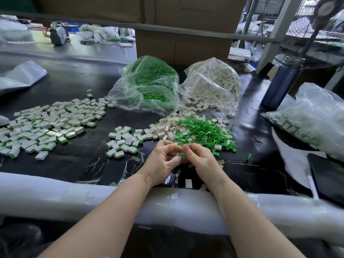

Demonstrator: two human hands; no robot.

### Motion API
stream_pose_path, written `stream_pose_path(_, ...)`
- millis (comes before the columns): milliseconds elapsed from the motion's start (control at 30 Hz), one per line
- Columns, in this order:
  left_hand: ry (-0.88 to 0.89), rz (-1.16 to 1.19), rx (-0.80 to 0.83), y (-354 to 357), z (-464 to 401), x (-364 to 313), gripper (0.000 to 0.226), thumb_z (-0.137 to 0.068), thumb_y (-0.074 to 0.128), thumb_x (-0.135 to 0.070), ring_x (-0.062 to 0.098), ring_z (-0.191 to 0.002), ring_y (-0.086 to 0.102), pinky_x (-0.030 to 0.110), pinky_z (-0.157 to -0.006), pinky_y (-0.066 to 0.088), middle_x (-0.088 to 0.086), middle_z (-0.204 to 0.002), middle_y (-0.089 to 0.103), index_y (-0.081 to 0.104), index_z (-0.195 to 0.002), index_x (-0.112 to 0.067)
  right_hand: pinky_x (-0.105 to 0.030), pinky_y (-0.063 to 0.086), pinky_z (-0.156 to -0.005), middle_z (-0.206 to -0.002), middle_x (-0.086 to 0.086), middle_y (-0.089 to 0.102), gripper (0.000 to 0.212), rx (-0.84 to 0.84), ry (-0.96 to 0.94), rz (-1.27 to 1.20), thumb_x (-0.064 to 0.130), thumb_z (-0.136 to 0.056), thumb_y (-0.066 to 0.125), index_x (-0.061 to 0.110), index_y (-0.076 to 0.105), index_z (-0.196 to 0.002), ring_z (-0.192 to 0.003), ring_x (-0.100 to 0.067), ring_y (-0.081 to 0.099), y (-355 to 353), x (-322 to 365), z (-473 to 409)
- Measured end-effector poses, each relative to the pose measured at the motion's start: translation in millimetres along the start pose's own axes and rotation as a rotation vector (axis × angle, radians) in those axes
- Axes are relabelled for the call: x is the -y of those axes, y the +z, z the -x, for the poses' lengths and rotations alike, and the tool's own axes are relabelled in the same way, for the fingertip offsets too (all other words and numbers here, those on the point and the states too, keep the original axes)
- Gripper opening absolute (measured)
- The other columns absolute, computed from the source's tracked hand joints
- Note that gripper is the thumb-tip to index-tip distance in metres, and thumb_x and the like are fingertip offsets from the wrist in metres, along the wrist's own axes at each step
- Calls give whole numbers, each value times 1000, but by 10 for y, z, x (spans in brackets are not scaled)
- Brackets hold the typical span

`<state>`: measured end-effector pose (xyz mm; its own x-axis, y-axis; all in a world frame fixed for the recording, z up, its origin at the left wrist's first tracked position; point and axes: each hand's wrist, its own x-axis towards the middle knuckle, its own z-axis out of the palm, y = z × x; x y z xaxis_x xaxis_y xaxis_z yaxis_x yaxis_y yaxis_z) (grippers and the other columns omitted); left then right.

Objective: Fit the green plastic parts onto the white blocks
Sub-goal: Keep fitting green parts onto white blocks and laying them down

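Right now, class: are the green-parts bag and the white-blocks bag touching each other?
Touching. The head view shows the green bag and white bag side by side, their clear plastic pressed together at the base with no table showing between.

Black counter (78, 84), glossy, daylight reflected in streaks on its surface. Near edge padded with a white foam roll (55, 194) wrapped in clear film. Large brown cardboard boxes (183, 45) stacked at the far side, behind a grey metal rail (186, 30) running across. A second grey work surface (104, 51) is seen beyond to the left, cluttered with bags and small items, blurred. At the right, a white steel post (275, 34), a wire fan guard (316, 43) and a dark blue metal bottle (283, 82) standing upright. A dark tablet (329, 177) lies on white foam sheet at the far right. Bright light is admitted from the upper right.
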<state>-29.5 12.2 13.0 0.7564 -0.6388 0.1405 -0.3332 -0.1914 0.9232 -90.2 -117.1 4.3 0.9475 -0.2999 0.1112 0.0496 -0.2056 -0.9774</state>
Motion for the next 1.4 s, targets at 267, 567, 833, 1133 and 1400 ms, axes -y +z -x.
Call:
stream_pose_path(267,22,-45,79,17,11,-28,26,-86,57,3,17,-108,45,14,-90,40,9,-113,40,64,-101,-18,-21,43,-62,-69,-4,60,18,102,2,-55,9,-92,54,6,69,-82,-66,-11,53,-9,-3,7)
stream_pose_path(567,19,-82,116,27,3,-19,19,-86,57,0,32,-102,50,27,-88,45,13,-114,41,63,-93,-16,-24,39,-59,-72,-15,59,22,71,12,37,10,-91,56,-8,69,-87,-65,-19,48,-14,14,21)
stream_pose_path(833,26,-78,132,29,3,-16,19,-85,56,1,18,-87,46,27,-84,45,10,-111,41,62,-93,-15,-18,35,-51,-64,-11,53,25,55,25,72,8,-91,55,-14,66,-84,-52,-7,43,-10,55,36)
stream_pose_path(1133,37,-99,118,26,-5,-11,19,-86,52,2,26,-94,51,30,-90,47,13,-111,41,63,-97,-9,-31,47,-65,-71,-13,61,23,54,6,-8,11,-92,55,-4,69,-83,-66,-18,54,8,50,37)
stream_pose_path(1400,42,-102,12,20,-21,48,8,-87,61,-8,12,-85,50,9,-79,43,2,-111,42,64,-94,-10,-16,51,-56,-76,-9,67,14,-97,4,-95,4,-91,56,-5,66,-93,-63,-8,65,-10,28,25)
